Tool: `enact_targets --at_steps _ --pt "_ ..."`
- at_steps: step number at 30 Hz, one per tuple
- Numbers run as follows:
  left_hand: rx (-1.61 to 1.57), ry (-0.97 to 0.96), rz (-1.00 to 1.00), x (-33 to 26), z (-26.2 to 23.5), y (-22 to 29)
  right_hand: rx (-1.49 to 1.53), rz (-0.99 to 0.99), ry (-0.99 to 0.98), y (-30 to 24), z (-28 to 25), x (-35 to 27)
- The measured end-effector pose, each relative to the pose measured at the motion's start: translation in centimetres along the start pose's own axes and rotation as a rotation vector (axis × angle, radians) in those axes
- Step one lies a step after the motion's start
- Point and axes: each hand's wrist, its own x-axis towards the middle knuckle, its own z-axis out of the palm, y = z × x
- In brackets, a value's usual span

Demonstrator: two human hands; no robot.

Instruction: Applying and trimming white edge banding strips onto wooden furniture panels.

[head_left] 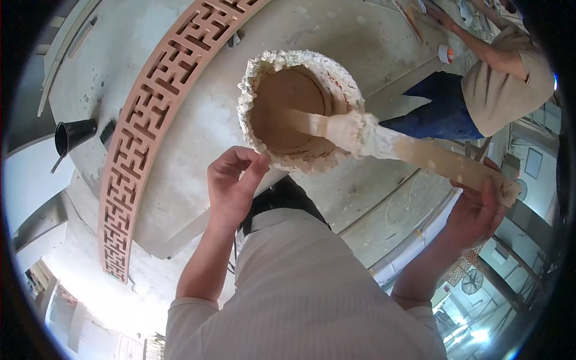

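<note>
Two hands engaged: left hand (233,183) pinches bucket (298,111) rim; right hand (477,213) grips stick (414,153). Crusted bucket could tip under stirring force.

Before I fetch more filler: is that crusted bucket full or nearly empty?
Nearly empty. The bucket's brown inner wall and bottom show bare, with pale paste only crusted on the rim and caked on the wooden stick resting inside.

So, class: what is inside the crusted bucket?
Inside the bucket is tan paste and the coated end of the wooden stick, held by the right hand. The bottom is covered.
</note>
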Motion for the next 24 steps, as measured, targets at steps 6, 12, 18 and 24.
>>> enact_targets --at_steps 6,12,18,24 --pt "-0.027 -0.025 0.013 0.3 -0.1 -0.3 0.185 0.261 0.136 -2.0 -4.1 1.6" --pt "-0.040 -0.028 0.032 0.3 -0.3 -0.9 0.327 0.193 0.229 -4.7 -7.2 2.5" --pt "-0.029 -0.034 0.037 0.1 -0.8 -1.1 0.468 0.210 0.033 -4.4 -11.1 2.3" --pt "-0.027 -0.052 0.058 0.7 -0.5 -1.0 0.370 0.227 0.208 -3.4 -12.0 0.6"
